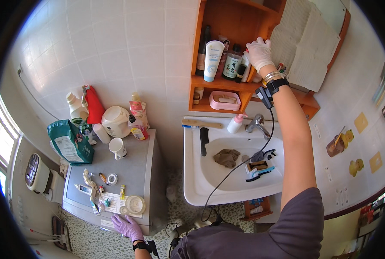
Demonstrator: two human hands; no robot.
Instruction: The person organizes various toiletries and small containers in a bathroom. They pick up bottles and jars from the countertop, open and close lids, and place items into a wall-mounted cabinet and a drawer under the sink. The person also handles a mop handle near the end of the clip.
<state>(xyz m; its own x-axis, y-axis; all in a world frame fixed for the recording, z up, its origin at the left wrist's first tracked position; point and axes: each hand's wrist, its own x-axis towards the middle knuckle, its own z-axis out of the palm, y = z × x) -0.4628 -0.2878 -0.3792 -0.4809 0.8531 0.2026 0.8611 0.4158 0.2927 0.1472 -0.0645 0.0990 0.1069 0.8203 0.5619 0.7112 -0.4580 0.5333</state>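
My right hand [260, 54], in a whitish glove, is raised to the open wooden cabinet [231, 19]. Its fingers are curled at the shelf's right side, above a white bottle [245, 72]; what they hold, if anything, is hidden. Left of it on that shelf stand a small black bottle [240, 74], a dark bottle with a pale label [232, 64] and a white tube [213, 60]. My left hand [127, 227], gloved in purple, rests with fingers stretched out on the front edge of the grey appliance top [136, 172], near a round clear lid [135, 204].
A white sink [192, 185] holds a brown cloth [226, 158], a blue brush [261, 172] and dark items. A pump bottle [235, 124] stands by the faucet [257, 124]. On the grey top are a mug [117, 149], a green bag [71, 141] and several bottles. A black cable [231, 175] crosses the sink.
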